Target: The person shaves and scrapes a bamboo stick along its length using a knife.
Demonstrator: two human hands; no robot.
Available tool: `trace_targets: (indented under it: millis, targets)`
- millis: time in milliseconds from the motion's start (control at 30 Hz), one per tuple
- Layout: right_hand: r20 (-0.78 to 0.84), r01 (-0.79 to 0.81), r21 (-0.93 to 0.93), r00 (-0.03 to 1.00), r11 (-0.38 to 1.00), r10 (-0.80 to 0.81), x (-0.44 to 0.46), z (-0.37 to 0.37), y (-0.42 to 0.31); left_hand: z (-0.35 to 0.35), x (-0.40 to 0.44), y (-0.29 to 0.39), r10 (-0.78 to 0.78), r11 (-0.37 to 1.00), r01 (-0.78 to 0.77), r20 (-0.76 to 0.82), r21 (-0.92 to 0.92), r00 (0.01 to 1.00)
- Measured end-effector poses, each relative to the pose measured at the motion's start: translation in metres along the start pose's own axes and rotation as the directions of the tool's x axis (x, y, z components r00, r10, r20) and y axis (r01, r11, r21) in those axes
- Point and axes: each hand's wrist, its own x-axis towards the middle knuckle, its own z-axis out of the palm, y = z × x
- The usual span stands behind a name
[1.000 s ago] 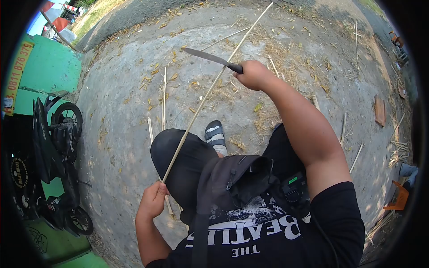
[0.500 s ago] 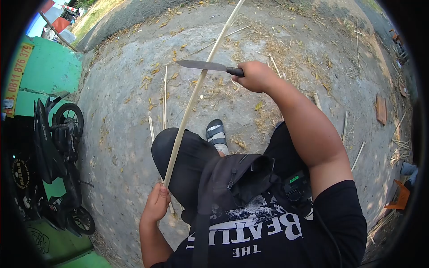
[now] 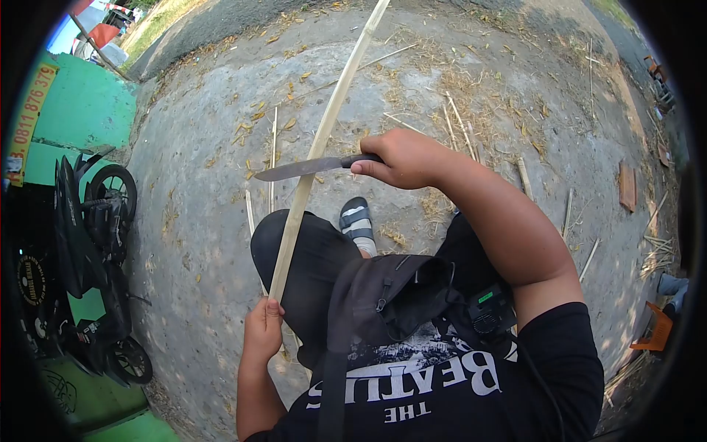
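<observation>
Your left hand [image 3: 263, 328]: fingers closed, thumb on top, on the lower end of a long pale strip [image 3: 324, 129]. Your right hand [image 3: 412, 158]: fingers wrapped around the handle of a knife [image 3: 294, 169]. The blade lies across the strip, left of centre in the frame; contact, or a slight gap, cannot be told. The strip slants from lower left to the top edge, passing over your dark-clad knee [image 3: 283, 236]. Your sandalled foot [image 3: 356, 217] is near centre, on the ground [image 3: 199, 199], with loose sticks [image 3: 524, 178] around.

Risks, as judged: the strip's far end has no visible hand on it, so it could swing or twist under the blade. A slip toward you could reach knee or left thumb; too steep an edge could bite deep and split the strip.
</observation>
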Motion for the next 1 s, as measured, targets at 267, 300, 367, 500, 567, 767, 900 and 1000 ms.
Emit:
trace_targets:
  millis: [267,300,367,500,567,767,900,1000]
  targets:
    - [0.022,-0.006,-0.02,1.0,1.0,0.006,0.0,0.013,-0.008,0.007,0.002,0.005,0.155,0.977,-0.142,-0.068,0.158,0.986]
    - [0.049,-0.04,-0.037,0.998,0.999,0.042,0.002,0.01,-0.01,0.006,0.002,0.006,0.163,0.972,-0.149,-0.066,0.18,0.985]
    - [0.099,-0.111,-0.076,0.988,0.991,0.118,0.007,0.001,-0.012,0.007,-0.001,0.011,0.196,0.96,-0.177,-0.07,0.219,0.978]
    - [0.075,-0.146,-0.081,0.985,0.986,0.153,0.012,0.008,-0.005,0.007,0.002,0.011,0.229,0.957,-0.211,-0.071,0.198,0.971]
    - [0.082,-0.138,-0.089,0.986,0.986,0.146,0.01,0.014,-0.015,0.008,-0.001,0.014,0.228,0.954,-0.207,-0.074,0.216,0.971]
    - [0.098,-0.207,-0.106,0.971,0.973,0.217,0.011,-0.009,-0.008,0.009,0.0,0.019,0.253,0.929,-0.215,-0.094,0.301,0.963]
    - [0.099,-0.161,-0.082,0.981,0.983,0.169,0.008,-0.001,-0.006,0.009,-0.002,0.025,0.24,0.932,-0.204,-0.09,0.298,0.966]
    - [0.088,-0.156,-0.08,0.983,0.985,0.162,0.008,-0.004,-0.001,0.01,0.0,0.018,0.264,0.918,-0.221,-0.092,0.329,0.96]
